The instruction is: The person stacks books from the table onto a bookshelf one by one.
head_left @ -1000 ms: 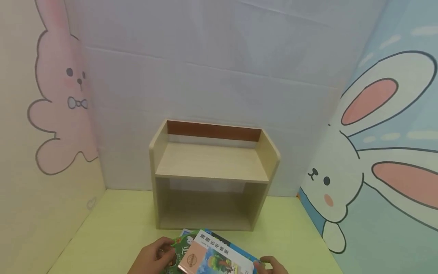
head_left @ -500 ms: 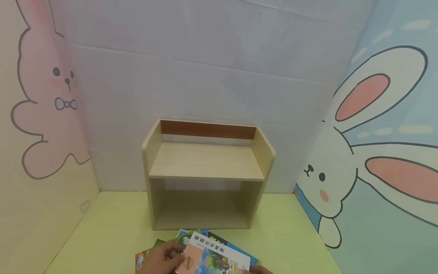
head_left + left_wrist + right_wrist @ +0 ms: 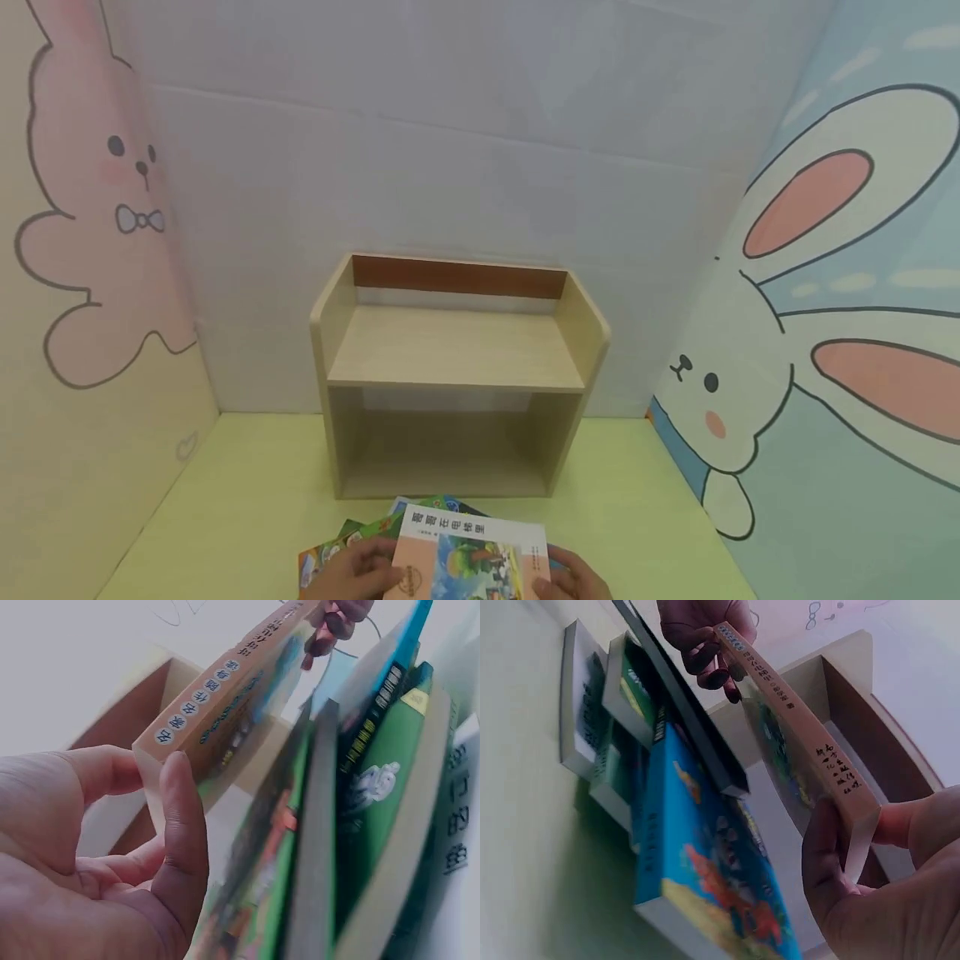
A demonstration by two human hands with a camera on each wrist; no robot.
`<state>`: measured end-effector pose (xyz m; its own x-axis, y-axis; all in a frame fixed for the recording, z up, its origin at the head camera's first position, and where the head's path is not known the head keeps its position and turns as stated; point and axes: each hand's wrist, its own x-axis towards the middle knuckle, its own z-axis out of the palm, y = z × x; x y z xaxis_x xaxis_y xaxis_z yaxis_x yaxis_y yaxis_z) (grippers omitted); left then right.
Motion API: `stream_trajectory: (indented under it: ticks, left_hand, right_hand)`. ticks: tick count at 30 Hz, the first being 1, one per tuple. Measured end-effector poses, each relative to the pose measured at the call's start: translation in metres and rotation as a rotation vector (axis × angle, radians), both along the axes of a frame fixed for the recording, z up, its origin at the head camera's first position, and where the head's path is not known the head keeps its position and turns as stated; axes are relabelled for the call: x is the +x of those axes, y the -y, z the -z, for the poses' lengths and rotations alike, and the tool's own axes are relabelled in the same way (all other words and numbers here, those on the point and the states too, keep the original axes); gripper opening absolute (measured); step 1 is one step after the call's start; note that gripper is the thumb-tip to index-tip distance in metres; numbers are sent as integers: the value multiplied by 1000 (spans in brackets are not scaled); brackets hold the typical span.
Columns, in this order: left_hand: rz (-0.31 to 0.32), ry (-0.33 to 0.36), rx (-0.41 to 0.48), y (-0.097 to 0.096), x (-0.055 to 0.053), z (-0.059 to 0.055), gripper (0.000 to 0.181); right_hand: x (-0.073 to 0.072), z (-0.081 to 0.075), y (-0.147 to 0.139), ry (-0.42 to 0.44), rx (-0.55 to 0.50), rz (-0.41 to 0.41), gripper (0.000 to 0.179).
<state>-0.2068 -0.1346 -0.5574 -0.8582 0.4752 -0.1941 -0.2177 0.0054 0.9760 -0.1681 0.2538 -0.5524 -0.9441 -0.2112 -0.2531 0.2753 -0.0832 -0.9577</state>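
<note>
A pink-and-white paperback book (image 3: pixel 468 554) with a tree picture on its cover is held between both hands, raised above other books. My left hand (image 3: pixel 356 571) pinches its left end, thumb on the cover. At the opposite end my right hand (image 3: pixel 573 577) grips it the same way. In the left wrist view the pink spine (image 3: pixel 217 694) faces the camera, clear of the books beneath. Below lies an uneven pile of several books, among them a green one (image 3: pixel 379 787) and a blue one (image 3: pixel 705 855). The held book covers much of the pile in the head view.
A small two-tier wooden shelf (image 3: pixel 457 346) stands just beyond the books against a white backdrop (image 3: pixel 450 167). The pale yellow table (image 3: pixel 247 492) extends to both sides. Walls with painted rabbits (image 3: pixel 720 375) close in the left and right.
The pink-and-white book has come off the pile and turned straighter toward me. My left hand moved from the green book to its left end; the right hand keeps the other end.
</note>
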Motion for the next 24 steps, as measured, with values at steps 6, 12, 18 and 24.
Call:
stream_trajectory:
  ticks: [6,12,18,24]
  left_hand:
    - [29,13,172,2,9,-28,50]
    - [-14,-15,80,5,10,-64,40]
    - [-65,-45,6,9,1,-103,39]
    - [-75,-108,0,11,-3,-134,36]
  right_hand:
    - [-3,-41,7,7,92,-17,88]
    - [-10,-82,10,-44,127,-41,79]
    - [-21,-120,19,-93,161,-21,72]
    - [-26,-150,26,-143,185,23,64]
